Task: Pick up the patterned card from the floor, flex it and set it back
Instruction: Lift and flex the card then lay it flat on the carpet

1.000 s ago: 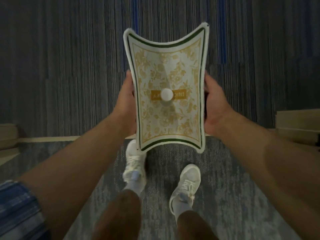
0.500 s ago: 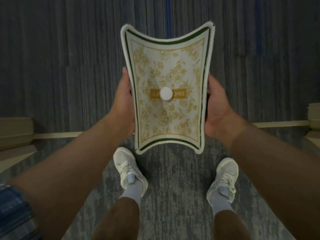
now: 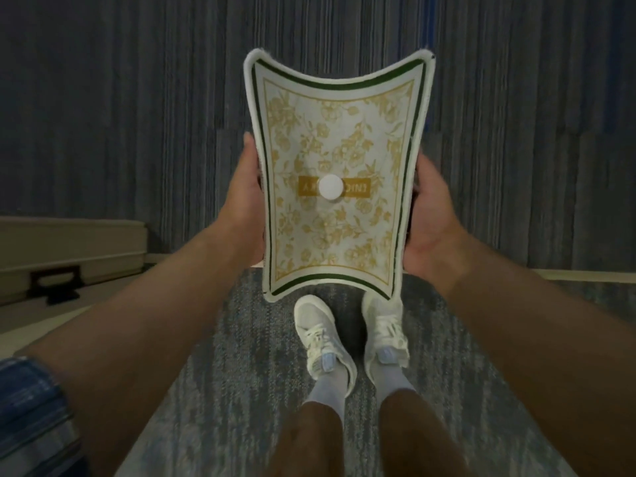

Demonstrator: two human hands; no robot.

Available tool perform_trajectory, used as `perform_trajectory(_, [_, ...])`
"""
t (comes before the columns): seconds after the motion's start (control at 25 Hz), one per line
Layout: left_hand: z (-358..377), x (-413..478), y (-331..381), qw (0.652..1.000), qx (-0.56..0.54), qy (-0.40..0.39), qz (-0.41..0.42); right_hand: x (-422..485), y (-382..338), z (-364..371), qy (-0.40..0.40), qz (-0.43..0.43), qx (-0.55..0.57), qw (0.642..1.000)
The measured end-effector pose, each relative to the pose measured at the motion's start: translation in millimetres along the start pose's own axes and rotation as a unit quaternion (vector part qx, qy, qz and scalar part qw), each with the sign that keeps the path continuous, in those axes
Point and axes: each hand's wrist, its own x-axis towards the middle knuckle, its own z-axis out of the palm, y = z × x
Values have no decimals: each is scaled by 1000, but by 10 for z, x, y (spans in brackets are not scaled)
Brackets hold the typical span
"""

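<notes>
Head view: person holds the white card with gold floral print and green border up in front of them, well above the floor, over the white sneakers. Left hand grips the card's left long edge, right hand the right long edge; both are closed on the card, fingers mostly hidden behind it. The long edges are pushed inward, so the card bows into a trough with corners flared. That reads as mid-flex. A small white round disc sits at the card's centre over a gold label; cannot tell whether it is stuck on or loose.

Judged risks from here:
- Over-squeeze: more inward push could crease or kink the card along its centreline instead of letting it spring back.
- Edge grip only: hold is on thin edges under spring load. If one hand eases off first, the card may snap flat and jump out of the other hand.
- Disc: if loose, tilting the trough or releasing the bow would roll or flick it off onto the grey patterned rug.
- Set-down: feet are directly below the card, so it could land on a shoe or get stepped on. The beige case with a dark handle at left is well apart, not in the way.
- Dim light and the card blocking the view of the floor make placement harder to judge.
</notes>
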Motion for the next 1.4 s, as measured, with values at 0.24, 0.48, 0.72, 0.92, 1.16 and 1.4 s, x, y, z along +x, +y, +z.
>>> perform_trajectory(0.24, [-677, -33, 394, 997, 18, 81, 1, 371, 258, 470, -22, 41, 0, 999])
perform_trajectory(0.48, [-1283, 79, 666, 991, 27, 131, 27, 740, 467, 842, -24, 93, -71, 993])
perform_trajectory(0.72, [-2079, 372, 821, 992, 34, 122, 28, 1224, 943, 1366, 92, 67, -73, 991])
perform_trajectory(0.92, [-2908, 674, 979, 989, 58, 133, -9, 1690, 1413, 1748, 161, 46, -103, 980])
perform_trajectory(1.16, [-3615, 1150, 752, 978, 32, 208, 3, 2381, 2037, 1827, 184, 66, -116, 974])
perform_trajectory(1.4, [-3972, 1801, 383, 970, 53, 232, 39, 3013, 2539, 1542, 192, 65, -84, 976])
